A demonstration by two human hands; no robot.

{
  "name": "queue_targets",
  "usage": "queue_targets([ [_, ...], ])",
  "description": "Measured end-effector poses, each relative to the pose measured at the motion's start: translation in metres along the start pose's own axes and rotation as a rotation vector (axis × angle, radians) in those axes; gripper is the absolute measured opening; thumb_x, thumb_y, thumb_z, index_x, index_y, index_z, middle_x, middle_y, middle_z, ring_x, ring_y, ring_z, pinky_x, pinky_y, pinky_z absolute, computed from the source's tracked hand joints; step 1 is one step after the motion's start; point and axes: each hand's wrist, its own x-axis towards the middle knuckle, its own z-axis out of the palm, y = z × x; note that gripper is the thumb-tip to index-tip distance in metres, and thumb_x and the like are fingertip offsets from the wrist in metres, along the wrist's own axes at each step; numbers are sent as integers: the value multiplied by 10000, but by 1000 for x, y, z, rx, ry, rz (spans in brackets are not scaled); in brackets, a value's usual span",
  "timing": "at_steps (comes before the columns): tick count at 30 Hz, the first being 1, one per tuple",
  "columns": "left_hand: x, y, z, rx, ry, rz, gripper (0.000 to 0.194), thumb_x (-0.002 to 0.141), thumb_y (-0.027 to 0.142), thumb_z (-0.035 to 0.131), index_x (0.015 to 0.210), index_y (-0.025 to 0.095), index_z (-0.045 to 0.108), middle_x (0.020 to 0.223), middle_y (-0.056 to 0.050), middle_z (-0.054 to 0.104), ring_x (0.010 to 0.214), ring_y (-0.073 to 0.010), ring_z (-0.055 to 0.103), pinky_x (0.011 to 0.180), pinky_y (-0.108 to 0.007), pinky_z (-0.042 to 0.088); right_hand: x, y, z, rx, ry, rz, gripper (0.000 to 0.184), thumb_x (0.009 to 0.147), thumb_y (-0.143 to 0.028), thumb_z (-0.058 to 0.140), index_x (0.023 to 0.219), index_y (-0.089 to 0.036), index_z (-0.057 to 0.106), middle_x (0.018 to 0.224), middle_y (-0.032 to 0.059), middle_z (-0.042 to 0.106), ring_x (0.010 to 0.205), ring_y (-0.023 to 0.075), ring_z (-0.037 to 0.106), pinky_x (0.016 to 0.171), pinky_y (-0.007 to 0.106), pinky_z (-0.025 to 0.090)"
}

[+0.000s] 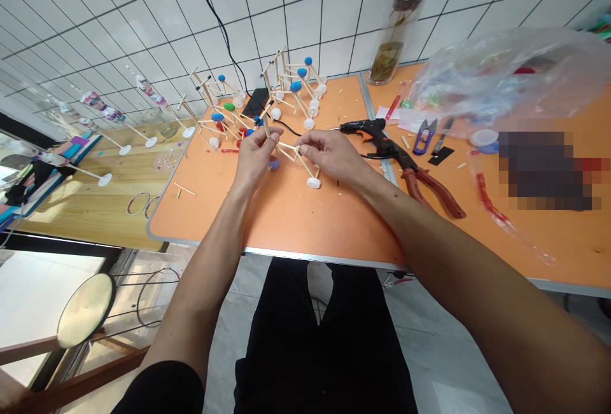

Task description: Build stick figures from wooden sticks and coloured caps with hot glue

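Note:
Between my two hands is a small wooden stick model (298,154) with a white round foot (314,182) at its lower end. My left hand (258,156) pinches an upright stick of it, near a dark-tipped top. On the other side, the fingers of my right hand (327,152) close on a stick joint of the same model. A purple-blue round piece (273,164) shows just below my left fingertips. Behind my hands stand several similar stick models (291,86) with blue balls and white feet; one has a green ball (230,107). My fingers hide part of the held model.
Right of my hands lie a black glue gun (365,128), red-handled pliers (432,188), purple snips (424,137) and a white-and-blue cap (484,139). A glass flask (394,39) and a plastic bag (506,77) stand behind. Loose sticks (185,189) lie left; a black phone (256,102) lies behind.

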Motion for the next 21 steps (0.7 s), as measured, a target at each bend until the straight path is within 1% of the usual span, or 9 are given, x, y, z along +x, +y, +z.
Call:
queue_targets([
  [3, 0, 0, 0, 5, 14, 7, 388, 967, 649, 914, 1089, 281, 933, 1159, -86, 862, 962, -244, 770, 637, -303, 630, 1, 0, 0, 17, -4, -2, 236, 939, -363, 674, 1009, -209, 837, 852, 18, 751, 804, 208, 584, 803, 372, 439],
  [7, 0, 0, 1, 1, 25, -9, 344, 954, 621, 929, 1066, 296, 941, 1122, -68, 864, 927, -218, 752, 616, -272, 618, 1, 1, 1, 24, -5, -2, 223, 924, -373, 691, 988, -210, 830, 821, 10, 728, 797, 206, 581, 801, 371, 443],
  [11, 0, 0, 1, 0, 22, -6, 364, 952, 637, 935, 1061, 290, 941, 1089, -71, 858, 935, -220, 747, 608, -262, 617, 1, 3, 2, 65, -2, -5, 218, 917, -377, 685, 979, -208, 807, 857, 14, 732, 799, 200, 576, 802, 372, 421],
  [14, 0, -2, 0, -3, 14, 10, 387, 960, 658, 933, 1075, 289, 941, 1112, -74, 854, 948, -217, 744, 610, -255, 620, 2, 4, 3, 98, 3, -3, 212, 906, -381, 685, 967, -208, 792, 865, 15, 727, 794, 195, 562, 791, 370, 399],
  [16, 1, -3, -1, -6, 5, 15, 371, 974, 639, 931, 1087, 286, 940, 1129, -75, 845, 953, -212, 742, 611, -249, 615, 2, 4, 4, 112, 4, 5, 197, 906, -378, 696, 959, -211, 788, 857, 12, 722, 791, 193, 554, 788, 369, 393],
  [21, 2, -5, -1, -36, -9, 1, 255, 1003, 525, 912, 1091, 287, 940, 1153, -75, 834, 959, -202, 730, 623, -241, 611, 3, 6, 4, 118, 4, 28, 140, 910, -342, 727, 952, -223, 787, 853, 10, 725, 801, 200, 557, 788, 370, 391],
])
